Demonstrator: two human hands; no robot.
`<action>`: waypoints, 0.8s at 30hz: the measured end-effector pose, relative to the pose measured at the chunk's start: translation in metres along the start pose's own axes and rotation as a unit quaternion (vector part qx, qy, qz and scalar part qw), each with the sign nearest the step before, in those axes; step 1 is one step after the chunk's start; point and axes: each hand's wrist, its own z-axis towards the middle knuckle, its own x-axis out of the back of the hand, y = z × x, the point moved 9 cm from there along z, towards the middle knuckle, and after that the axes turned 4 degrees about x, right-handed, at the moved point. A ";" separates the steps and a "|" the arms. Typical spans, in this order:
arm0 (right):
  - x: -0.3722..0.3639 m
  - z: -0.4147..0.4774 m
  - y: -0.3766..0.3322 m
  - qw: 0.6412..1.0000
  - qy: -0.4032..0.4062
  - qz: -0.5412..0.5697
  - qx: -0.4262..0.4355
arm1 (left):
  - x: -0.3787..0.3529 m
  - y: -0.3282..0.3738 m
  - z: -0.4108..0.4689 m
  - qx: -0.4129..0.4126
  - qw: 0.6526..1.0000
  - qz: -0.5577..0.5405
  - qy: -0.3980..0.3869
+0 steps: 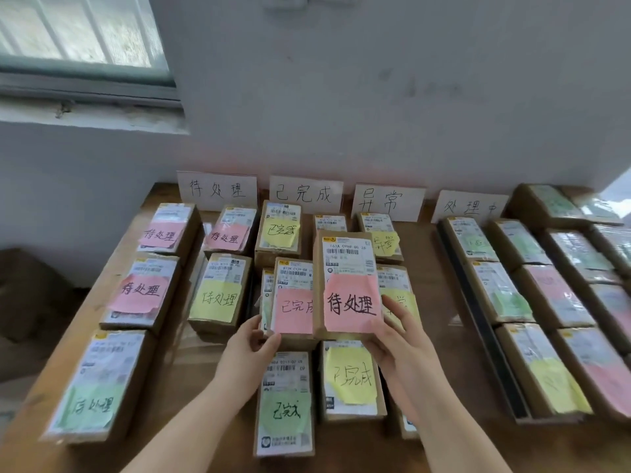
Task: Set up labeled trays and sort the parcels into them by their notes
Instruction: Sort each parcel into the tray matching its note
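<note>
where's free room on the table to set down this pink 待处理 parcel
Bare patch in front of the yellow 待处理 parcel, right of the green 待处理 parcel. A bare wood strip runs between the 异常 parcels and the black tray. Crowded: the 已完成 parcels and that tray.

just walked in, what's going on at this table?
A person is sorting parcels by their sticky notes. The right hand holds up a parcel with a pink 待处理 note over the middle group. The left hand grips the lower edge of a parcel with a pink 已完成 note beside it. Other parcels lie grouped below paper signs at the wall. The raised parcel is not yet with the group under the 待处理 sign at the left.
</note>
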 end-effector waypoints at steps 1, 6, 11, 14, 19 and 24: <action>0.000 -0.001 0.000 1.000 0.004 0.004 0.002 | -0.001 -0.001 0.001 0.000 1.000 0.007 -0.003; 0.005 -0.001 -0.002 1.000 0.011 0.011 -0.001 | 0.007 0.024 0.014 -0.024 0.998 0.035 0.047; 0.010 0.018 -0.003 1.000 0.012 -0.004 -0.002 | 0.004 0.043 0.032 0.006 0.993 0.100 0.065; 0.018 0.035 -0.001 0.998 0.031 -0.051 0.007 | 0.001 0.039 0.033 0.033 0.991 0.115 0.058; 0.024 0.058 0.009 0.991 0.038 -0.128 -0.004 | 0.001 0.029 0.025 0.059 0.990 0.110 0.060; 0.012 0.064 0.021 0.986 0.015 -0.163 -0.027 | 0.005 0.020 0.020 0.076 0.993 0.059 0.067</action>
